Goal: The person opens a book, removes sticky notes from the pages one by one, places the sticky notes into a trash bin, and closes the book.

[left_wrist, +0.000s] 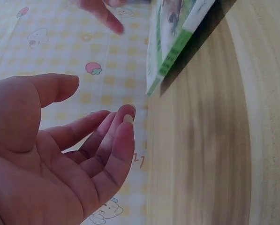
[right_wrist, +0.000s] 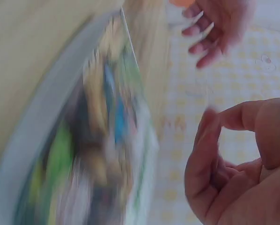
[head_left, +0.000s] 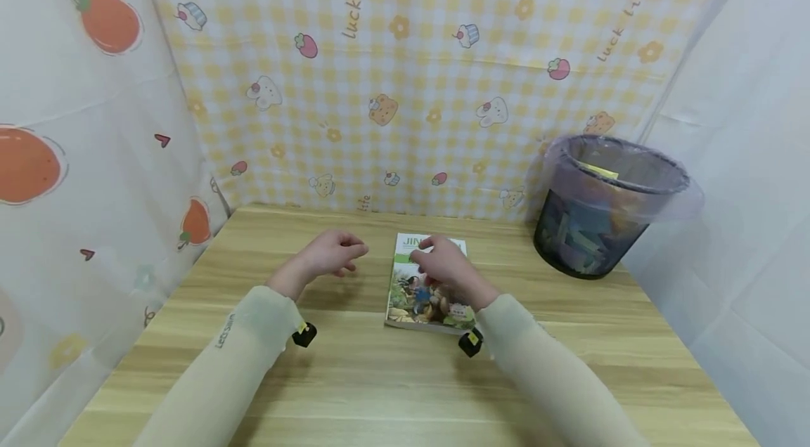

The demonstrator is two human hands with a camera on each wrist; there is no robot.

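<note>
A closed book (head_left: 420, 292) with white and green at its top and a colourful illustrated cover lies flat on the wooden table. Over its upper right part hovers my right hand (head_left: 443, 263), its fingers loosely bent; nothing shows in its grasp. In the right wrist view, this hand's (right_wrist: 238, 164) thumb and forefinger tips come close together, beside the blurred book (right_wrist: 114, 122). My left hand (head_left: 329, 254) is to the left of the book and apart from it. The left wrist view shows that hand (left_wrist: 69, 150) palm up to the camera, fingers relaxed, holding nothing; the book's (left_wrist: 177, 44) corner appears beyond.
At the table's (head_left: 342, 391) back right stands a dark bin (head_left: 569, 232) with a translucent purple liner folded over its rim. Paper-like pieces and a yellow strip (head_left: 600, 171) show inside it. A yellow checked curtain (head_left: 418, 67) hangs behind, with white printed cloth (head_left: 120, 102) at the left.
</note>
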